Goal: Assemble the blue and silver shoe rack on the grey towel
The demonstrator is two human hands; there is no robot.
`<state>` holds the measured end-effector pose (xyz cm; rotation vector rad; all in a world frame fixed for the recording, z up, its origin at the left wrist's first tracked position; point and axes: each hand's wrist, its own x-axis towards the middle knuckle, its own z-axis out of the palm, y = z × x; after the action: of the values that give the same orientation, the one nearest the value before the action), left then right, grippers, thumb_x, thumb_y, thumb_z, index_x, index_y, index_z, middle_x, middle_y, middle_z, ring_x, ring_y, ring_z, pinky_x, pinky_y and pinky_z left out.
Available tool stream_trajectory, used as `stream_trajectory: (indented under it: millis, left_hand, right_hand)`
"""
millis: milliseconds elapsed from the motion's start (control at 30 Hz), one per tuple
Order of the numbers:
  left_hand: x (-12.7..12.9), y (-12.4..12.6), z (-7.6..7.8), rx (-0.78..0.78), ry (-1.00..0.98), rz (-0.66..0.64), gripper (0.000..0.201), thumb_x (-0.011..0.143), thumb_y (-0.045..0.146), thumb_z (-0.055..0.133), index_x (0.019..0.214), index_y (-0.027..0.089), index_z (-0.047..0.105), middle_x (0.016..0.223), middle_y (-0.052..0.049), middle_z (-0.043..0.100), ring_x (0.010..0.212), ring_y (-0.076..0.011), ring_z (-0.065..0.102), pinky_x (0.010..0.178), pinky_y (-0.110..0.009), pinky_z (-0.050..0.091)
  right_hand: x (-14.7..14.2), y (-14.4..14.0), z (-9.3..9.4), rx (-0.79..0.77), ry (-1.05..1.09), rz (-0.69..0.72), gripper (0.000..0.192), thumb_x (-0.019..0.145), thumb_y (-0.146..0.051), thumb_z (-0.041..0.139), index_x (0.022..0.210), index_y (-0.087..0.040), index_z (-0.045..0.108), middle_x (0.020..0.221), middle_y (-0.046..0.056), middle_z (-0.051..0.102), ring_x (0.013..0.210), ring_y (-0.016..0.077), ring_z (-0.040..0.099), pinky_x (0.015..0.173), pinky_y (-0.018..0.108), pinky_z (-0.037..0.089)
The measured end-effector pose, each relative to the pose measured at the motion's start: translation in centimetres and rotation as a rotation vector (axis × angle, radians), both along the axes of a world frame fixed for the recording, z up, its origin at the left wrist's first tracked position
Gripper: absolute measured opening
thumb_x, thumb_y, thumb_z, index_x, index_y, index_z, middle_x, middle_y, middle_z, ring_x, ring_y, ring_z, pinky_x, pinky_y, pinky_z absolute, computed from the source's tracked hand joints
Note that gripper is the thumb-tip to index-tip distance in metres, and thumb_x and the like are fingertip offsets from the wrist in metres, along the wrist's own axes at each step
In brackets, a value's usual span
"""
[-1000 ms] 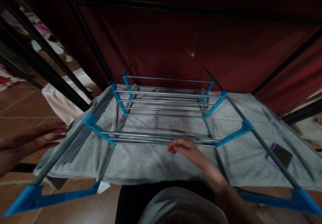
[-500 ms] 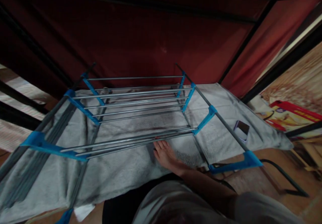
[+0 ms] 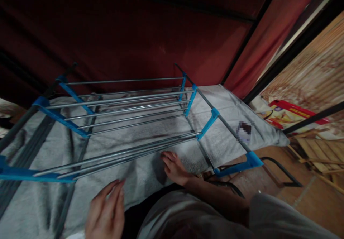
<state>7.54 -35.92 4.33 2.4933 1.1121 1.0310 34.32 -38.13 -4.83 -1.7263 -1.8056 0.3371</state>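
Grey towel (image 3: 139, 174) lies spread under drying rack (image 3: 126, 110), centre frame. Since a second ago our view swung right; left hand (image 3: 106, 210) came back in at 7 o'clock, fingers straight, close together, over towel's near edge. Right hand (image 3: 174, 167) stays flat on towel, fingers slightly spread. We judge smoothing underway. Red box (image 3: 292, 113) at 3 o'clock: print unreadable.

head cam | looks forward-down | close over drying rack (image 3: 126, 113)
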Motion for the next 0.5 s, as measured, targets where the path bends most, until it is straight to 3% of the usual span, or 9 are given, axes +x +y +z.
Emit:
stream_trajectory:
  millis: [100,200,333,433,500]
  left_hand:
    - [5.7,1.9,-3.6,0.005,0.117,-0.095,0.049,0.097,0.025,0.043,0.146,0.032,0.045,0.134,-0.01,0.058,0.121,-0.0287,0.057,0.101,-0.048,0.051]
    - [10.6,3.9,-5.7,0.053,0.288,-0.169,0.047,0.096,0.018,0.042,0.142,0.02,0.05,0.141,-0.014,0.054,0.129,-0.0301,0.051,0.108,-0.048,0.045]
    - [14.3,6.1,-5.4,0.081,0.504,-0.219,0.058,0.09,0.004,0.039,0.146,0.017,0.046,0.143,-0.014,0.053,0.133,-0.0288,0.048,0.116,-0.049,0.034]
    - [15.9,7.5,-4.6,0.018,0.619,-0.243,0.057,0.089,0.003,0.039,0.143,0.018,0.049,0.132,-0.016,0.061,0.12,-0.0275,0.058,0.107,-0.046,0.042]
    - [16.8,8.2,-4.1,-0.043,0.673,-0.256,0.052,0.09,0.004,0.039,0.138,0.019,0.054,0.125,-0.015,0.065,0.111,-0.0271,0.063,0.098,-0.044,0.048]
  right_hand:
    - [2.3,-1.5,-0.5,0.063,0.115,-0.189,0.032,0.08,-0.006,0.047,0.104,-0.02,0.063,0.111,0.007,0.062,0.108,0.0216,0.054,0.095,0.039,0.046]
    - [5.6,-3.0,-0.7,0.095,0.146,-0.375,0.026,0.077,-0.006,0.044,0.094,-0.02,0.059,0.098,0.007,0.058,0.098,0.0226,0.053,0.09,0.039,0.046]
    - [10.0,-4.5,-0.8,0.122,0.103,-0.67,0.022,0.077,-0.012,0.047,0.096,-0.02,0.055,0.098,0.009,0.056,0.099,0.0257,0.051,0.094,0.045,0.043]
    - [12.3,-4.5,-0.9,0.151,0.103,-0.845,0.033,0.076,-0.016,0.048,0.109,-0.018,0.053,0.107,0.011,0.056,0.108,0.0275,0.05,0.099,0.047,0.041]
    - [13.2,-3.9,-0.9,0.116,0.133,-0.863,0.042,0.077,-0.017,0.049,0.118,-0.017,0.051,0.111,0.011,0.057,0.11,0.0267,0.052,0.1,0.044,0.042]
